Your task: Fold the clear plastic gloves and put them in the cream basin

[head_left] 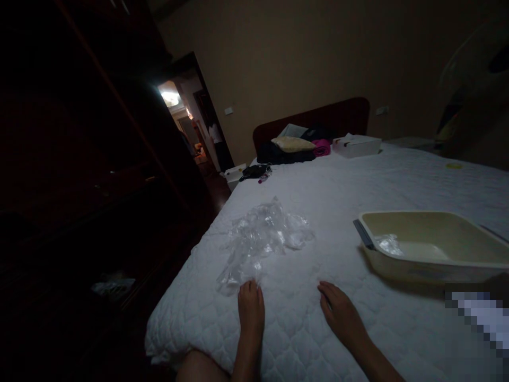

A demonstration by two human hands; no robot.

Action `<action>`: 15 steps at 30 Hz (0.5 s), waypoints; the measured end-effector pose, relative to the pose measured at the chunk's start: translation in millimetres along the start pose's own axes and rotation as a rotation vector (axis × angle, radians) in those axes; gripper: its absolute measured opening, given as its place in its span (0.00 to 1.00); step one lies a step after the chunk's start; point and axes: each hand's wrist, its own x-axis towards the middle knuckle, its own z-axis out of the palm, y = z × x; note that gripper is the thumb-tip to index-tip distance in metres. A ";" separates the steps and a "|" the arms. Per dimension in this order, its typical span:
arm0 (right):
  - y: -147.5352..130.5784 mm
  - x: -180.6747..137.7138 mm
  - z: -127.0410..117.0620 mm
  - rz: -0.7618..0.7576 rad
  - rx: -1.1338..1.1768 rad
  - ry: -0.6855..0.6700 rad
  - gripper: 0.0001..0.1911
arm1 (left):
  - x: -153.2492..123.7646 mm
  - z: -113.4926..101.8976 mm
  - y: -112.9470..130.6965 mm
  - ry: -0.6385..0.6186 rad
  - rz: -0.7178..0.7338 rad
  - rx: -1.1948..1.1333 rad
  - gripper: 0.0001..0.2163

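Note:
My left hand (pixel 250 307) lies flat on the white quilted bed (pixel 358 180), fingers stretched out, its fingertips touching the near edge of a crumpled clear plastic sheet (pixel 262 236). My right hand (pixel 340 313) rests flat on the quilt a little to the right, fingers together and extended, holding nothing. A cream rectangular basin (pixel 433 246) stands on the bed to the right of it, with a small piece of clear plastic (pixel 389 245) inside.
At the head of the bed lie pillows and dark clothes (pixel 292 148), a pink item (pixel 322 147) and a white box (pixel 357 145). A dark wardrobe (pixel 79 159) fills the left side. A lit doorway (pixel 186 122) opens beyond it.

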 end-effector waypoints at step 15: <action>-8.2 2.5 -7.0 0.056 0.030 -0.002 0.14 | 28.6 -73.2 2.0 0.113 -0.532 -0.768 0.13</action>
